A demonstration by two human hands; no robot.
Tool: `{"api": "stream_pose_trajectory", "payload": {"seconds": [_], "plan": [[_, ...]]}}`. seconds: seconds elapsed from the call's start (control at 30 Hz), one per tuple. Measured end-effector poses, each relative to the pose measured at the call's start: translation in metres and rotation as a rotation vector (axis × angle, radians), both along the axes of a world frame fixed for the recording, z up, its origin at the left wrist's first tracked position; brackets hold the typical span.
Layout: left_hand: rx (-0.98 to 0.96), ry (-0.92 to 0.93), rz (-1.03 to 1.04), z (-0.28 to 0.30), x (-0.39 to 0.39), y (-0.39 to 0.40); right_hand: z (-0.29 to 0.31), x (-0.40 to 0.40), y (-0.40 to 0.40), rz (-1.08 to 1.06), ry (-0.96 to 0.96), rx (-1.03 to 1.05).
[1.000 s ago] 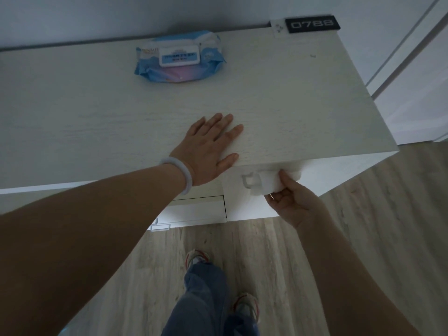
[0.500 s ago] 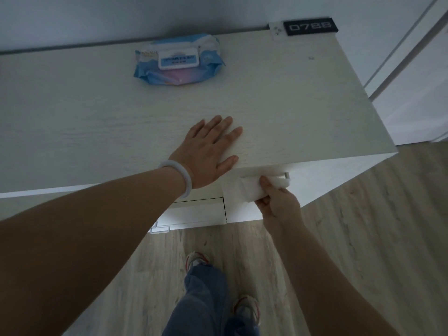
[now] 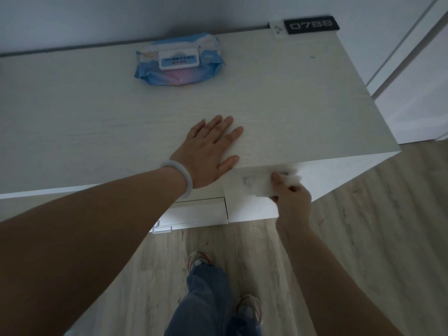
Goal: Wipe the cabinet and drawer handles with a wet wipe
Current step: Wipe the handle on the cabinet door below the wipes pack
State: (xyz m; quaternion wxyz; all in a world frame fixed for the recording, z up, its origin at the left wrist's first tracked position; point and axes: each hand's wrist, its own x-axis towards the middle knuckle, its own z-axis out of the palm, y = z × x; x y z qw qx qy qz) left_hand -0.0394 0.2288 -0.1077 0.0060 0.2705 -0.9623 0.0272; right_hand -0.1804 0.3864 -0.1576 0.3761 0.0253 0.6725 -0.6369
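The wet wipe (image 3: 278, 184) lies draped over the cabinet handle (image 3: 249, 181) on the front face just under the top edge of the white cabinet (image 3: 303, 112). The right hand (image 3: 292, 201) pinches the wipe against the handle's right part, thumb on the near side and fingers curled round the cloth; that end of the wipe is blurred. The handle's left mount shows as a pale square beside the wipe.

The left hand (image 3: 209, 151) rests flat on the cabinet top near its front edge, fingers straight and slightly spread, holding nothing. A pale bangle (image 3: 180, 179) sits on that wrist.

Below and to the left of the wiped handle, a drawer front (image 3: 198, 212) shows under the left forearm, with a drawer handle (image 3: 162, 229) at its lower edge.

Well back on the top, near the wall, lies a blue pack of wipes (image 3: 179, 60) with its white lid closed. At the far right corner stands a black plate reading 0788 (image 3: 311, 25).

The person's jeans (image 3: 206, 299) and trainers (image 3: 200, 259) show above the pale wood floor (image 3: 375, 238).
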Motion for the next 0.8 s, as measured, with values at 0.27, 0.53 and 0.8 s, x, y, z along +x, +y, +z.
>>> {"api": "stream_pose_trajectory", "payload": {"seconds": [0.27,0.53,0.8], "plan": [[0.006,0.002,0.002,0.0,0.0,0.0,0.008,0.022,-0.002,0.027,0.415,0.133],[-0.002,-0.005,-0.002,0.0,0.0,0.0,0.009,0.021,0.027,0.255,0.697,0.095],[-0.004,-0.01,-0.001,0.001,0.0,0.0,0.006,0.008,0.02,0.244,0.41,0.064]]}}
